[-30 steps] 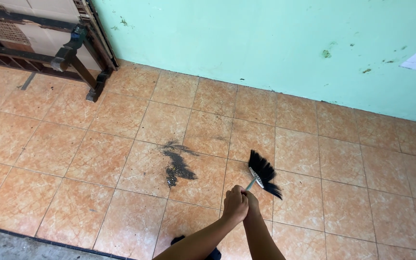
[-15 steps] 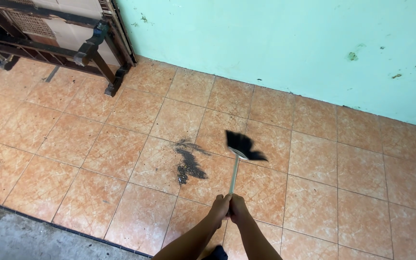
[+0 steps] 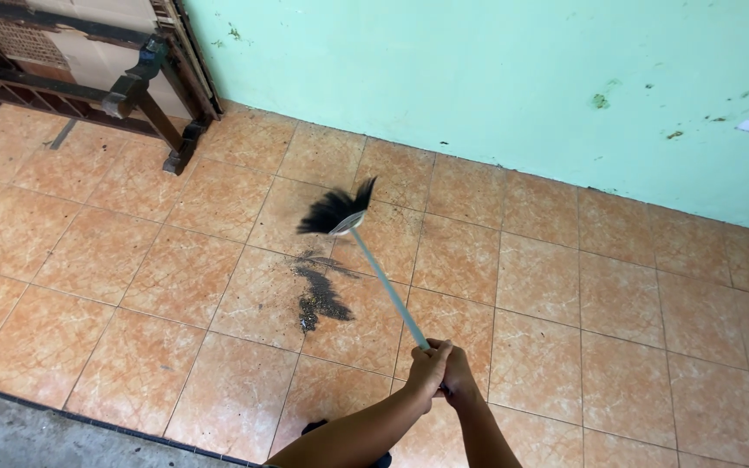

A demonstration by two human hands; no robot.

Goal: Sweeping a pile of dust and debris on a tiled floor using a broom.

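Gripping the broom [image 3: 374,260] handle's end, left hand [image 3: 427,371] and right hand [image 3: 459,379] close tight together; its black bristles lie at 11 o'clock, beyond the dirt [image 3: 319,295].

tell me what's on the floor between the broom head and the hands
In the head view, a dark dirt pile lies on the orange floor tiles between the broom head and the hands, just left of the pale broom handle.

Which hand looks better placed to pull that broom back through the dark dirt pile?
Probably the left hand: it grips the broom handle on top, on the side facing the dirt pile. The right hand is wrapped just behind it, so it would mostly steady the handle.
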